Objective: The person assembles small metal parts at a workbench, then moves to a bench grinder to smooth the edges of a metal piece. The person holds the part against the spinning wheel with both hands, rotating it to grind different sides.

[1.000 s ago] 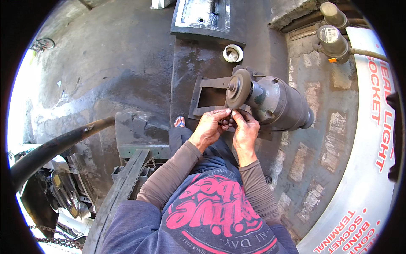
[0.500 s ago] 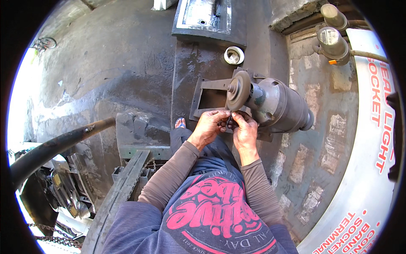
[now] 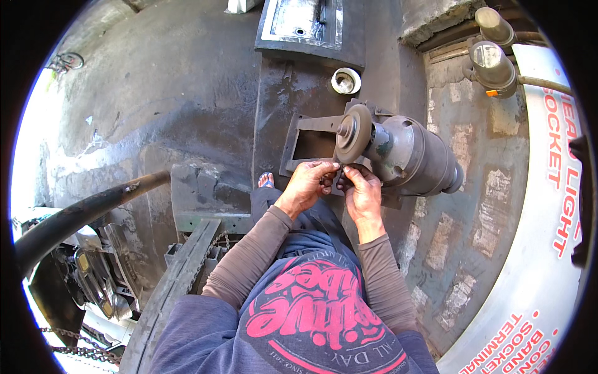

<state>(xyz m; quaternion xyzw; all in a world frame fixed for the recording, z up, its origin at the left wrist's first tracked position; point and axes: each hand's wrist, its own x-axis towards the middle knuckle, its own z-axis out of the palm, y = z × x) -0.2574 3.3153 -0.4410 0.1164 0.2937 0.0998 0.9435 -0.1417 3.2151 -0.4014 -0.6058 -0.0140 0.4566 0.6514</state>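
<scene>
Closest to the camera, the person's two forearms in long brown sleeves rise from the lower edge over a blue top with a red print. Both hands meet just below the grinding wheel (image 3: 352,132), a round, dusty disc on the shaft of a grey bench grinder motor (image 3: 414,156). The left hand (image 3: 306,186) has its fingers curled, tips pinched together on a small dark piece (image 3: 332,181) held right at the lower rim of the wheel; what the piece is cannot be told, since the fingers hide most of it. The right hand (image 3: 363,194) is curled too, fingertips closed on the same piece from the other side, so the two hands touch.

Left of the hands, a foot in a sandal (image 3: 266,180) shows on the dark ground. Behind the wheel a flat metal bracket frame (image 3: 305,144) lies beside the motor. Beyond that stands a small white cup (image 3: 346,80), and farther still a rectangular metal tray (image 3: 310,25). Off to the lower left, a thick black hose (image 3: 81,209) curves past a chain.
</scene>
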